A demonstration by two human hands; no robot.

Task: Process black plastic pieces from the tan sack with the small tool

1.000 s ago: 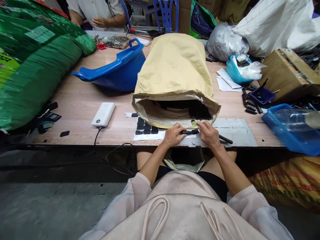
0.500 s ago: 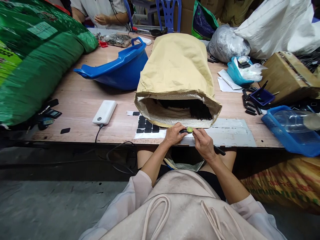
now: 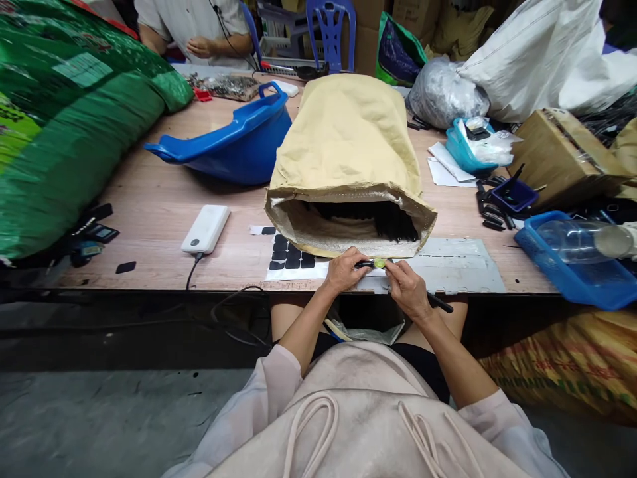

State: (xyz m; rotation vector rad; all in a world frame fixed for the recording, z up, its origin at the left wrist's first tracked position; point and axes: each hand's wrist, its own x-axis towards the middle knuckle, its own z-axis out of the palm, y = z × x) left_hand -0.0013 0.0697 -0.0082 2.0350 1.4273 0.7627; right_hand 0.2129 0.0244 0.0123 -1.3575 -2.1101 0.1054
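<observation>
My left hand (image 3: 345, 269) is closed in a pinch on the left end of a small black piece with a round yellow-green part (image 3: 379, 263). Fingertips of my right hand (image 3: 409, 289) meet at the right side of that round part. A slim black-handled tool (image 3: 440, 303) sticks out under the right palm; its other end is hidden in the hand. Just beyond my hands lies a beige sack (image 3: 355, 133), its mouth facing me, with a heap of black pieces (image 3: 395, 222) inside. Beside my left hand, a white sheet carries rows of black square stickers (image 3: 293, 253).
A blue basin (image 3: 233, 149) lies tilted left of the sack. A white power bank (image 3: 206, 229) with a cable sits nearer me. Green sacks (image 3: 89, 153) fill the left; a blue tray (image 3: 572, 279) with a plastic bottle stands right. Across the table sits another person (image 3: 199, 33).
The view has shifted slightly. Both hands stay together at the table edge, and the black piece shows a little more between them, its round part turned slightly.
</observation>
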